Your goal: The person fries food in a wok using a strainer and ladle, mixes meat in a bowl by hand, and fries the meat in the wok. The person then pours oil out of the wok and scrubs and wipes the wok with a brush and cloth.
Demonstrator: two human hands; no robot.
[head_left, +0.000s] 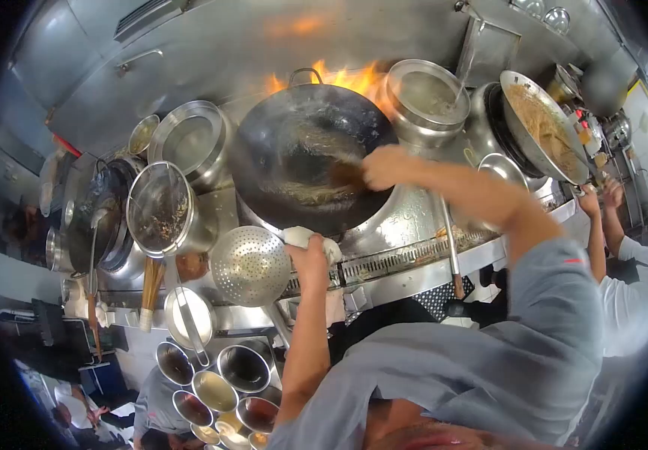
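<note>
A large black wok [264, 176] sits on the burner with steam and some liquid in it, and flames rise behind its far rim. My right hand [384, 166] is over the wok's right side, closed on a brown brush [348, 175] that is smeared by motion. My left hand [310, 259] grips a folded white cloth [315, 243] at the wok's near rim; the cloth hides what lies under it. Just left of that hand is a round perforated skimmer [249, 266], its handle pointing toward me.
Metal pots of liquid [187, 142] flank the wok. A strainer with dark bits [160, 210] and a bamboo brush [151, 294] are at left. Several sauce pots [245, 367] stand lower left. At right, another person's hands [600, 196] hold a filled wok [538, 124].
</note>
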